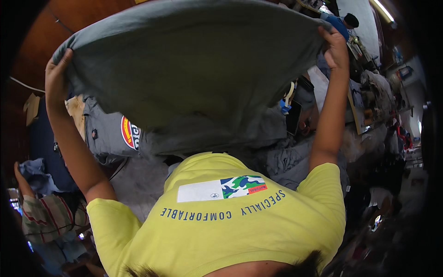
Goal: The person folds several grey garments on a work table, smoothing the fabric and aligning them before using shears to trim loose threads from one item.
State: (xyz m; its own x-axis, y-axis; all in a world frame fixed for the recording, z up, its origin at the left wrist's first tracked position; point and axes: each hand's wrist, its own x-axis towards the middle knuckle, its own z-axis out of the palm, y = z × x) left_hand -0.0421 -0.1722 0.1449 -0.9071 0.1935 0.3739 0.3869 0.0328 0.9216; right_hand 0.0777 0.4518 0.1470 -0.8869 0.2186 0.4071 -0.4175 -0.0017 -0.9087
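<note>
I hold a large grey-green garment spread wide in front of me, its cloth sagging in the middle. My left hand grips its left edge, thumb over the hem. My right hand pinches its right edge up high. Both arms are stretched out and apart. Below them shows my own yellow t-shirt with a white and camouflage-patterned patch and dark blue lettering.
Under the raised cloth lies a grey shirt with a round red, yellow and white badge and a heap of grey clothes. A person in a striped top is at lower left, another in blue far back right. Cluttered shelves stand right.
</note>
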